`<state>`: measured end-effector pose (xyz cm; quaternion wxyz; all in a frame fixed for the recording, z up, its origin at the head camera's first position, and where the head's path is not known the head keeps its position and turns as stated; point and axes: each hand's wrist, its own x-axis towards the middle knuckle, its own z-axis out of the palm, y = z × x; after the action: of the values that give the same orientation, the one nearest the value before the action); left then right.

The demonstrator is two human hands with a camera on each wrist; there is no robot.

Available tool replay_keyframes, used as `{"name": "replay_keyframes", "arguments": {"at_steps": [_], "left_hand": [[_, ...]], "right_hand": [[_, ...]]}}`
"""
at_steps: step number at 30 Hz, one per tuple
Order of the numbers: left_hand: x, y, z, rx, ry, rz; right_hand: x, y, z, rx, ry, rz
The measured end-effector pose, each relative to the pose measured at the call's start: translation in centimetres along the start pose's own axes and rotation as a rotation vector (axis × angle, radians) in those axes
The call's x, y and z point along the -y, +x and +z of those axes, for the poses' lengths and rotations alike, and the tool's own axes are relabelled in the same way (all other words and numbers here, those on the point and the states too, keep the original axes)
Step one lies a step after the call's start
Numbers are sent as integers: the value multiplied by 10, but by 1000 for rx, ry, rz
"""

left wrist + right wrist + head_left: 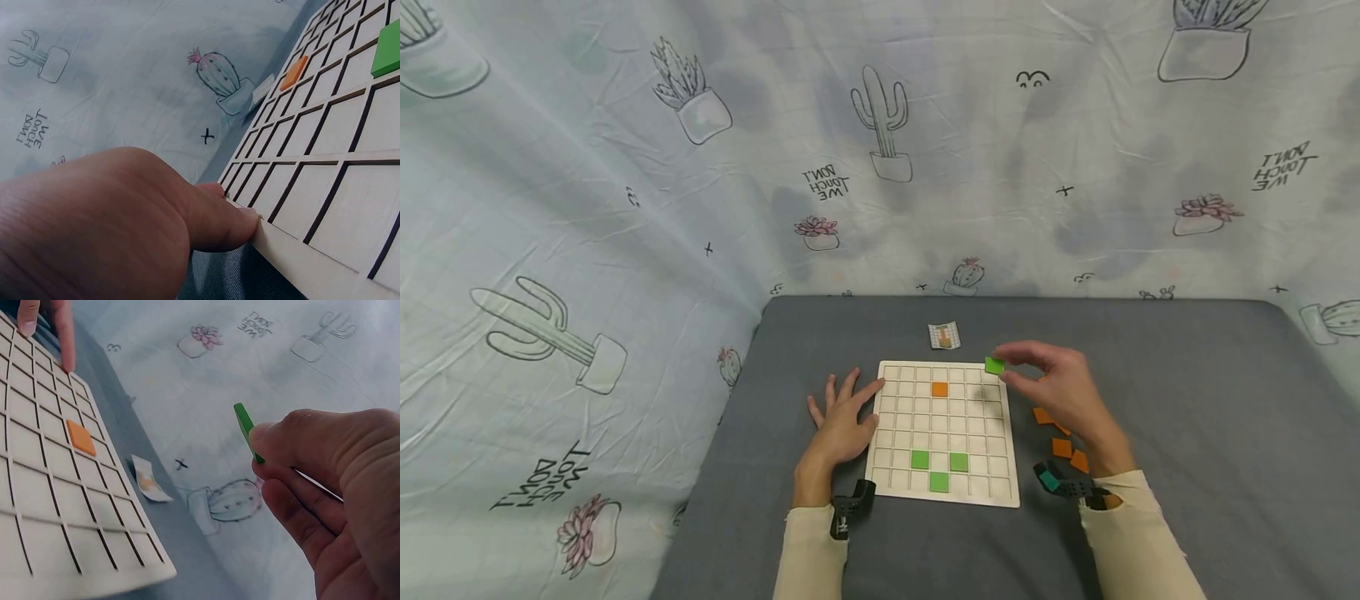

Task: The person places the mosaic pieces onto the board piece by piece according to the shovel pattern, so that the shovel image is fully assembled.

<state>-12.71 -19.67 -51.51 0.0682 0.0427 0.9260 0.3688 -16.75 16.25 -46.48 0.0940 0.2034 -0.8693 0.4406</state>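
Observation:
A pale wooden grid board (947,423) lies flat on the grey table. One orange square tile (939,389) sits in a cell near its far side, and three green tiles (939,482) sit in cells near its close side. My left hand (842,429) rests at the board's left edge with fingers spread, its thumb (240,228) touching the rim. Above the board's far right corner, my right hand (1060,387) pinches a green square tile (249,432) between thumb and fingers, held up on edge in the right wrist view.
Several loose orange tiles (1062,448) lie right of the board, partly hidden under the right hand and wrist. Behind the board lies a small printed card (944,336) with a grid pattern. A cactus-print cloth (970,167) hangs behind the table.

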Motion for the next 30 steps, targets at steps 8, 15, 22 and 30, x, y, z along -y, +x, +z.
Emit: {"name": "replay_keyframes", "arguments": {"at_steps": [8,15,22,30], "left_hand": [[2,0,2,-11,1,10],[4,-1,5,-37,-35,43],[1,0,3,4,-2,2],[1,0,1,3,7,-6]], "right_hand": [[-2,24,23,62,81,-2],[-8,40,51,135,115,-21],[-13,46,75,211,140,32],[-9,54,97,249,99,39]]}}
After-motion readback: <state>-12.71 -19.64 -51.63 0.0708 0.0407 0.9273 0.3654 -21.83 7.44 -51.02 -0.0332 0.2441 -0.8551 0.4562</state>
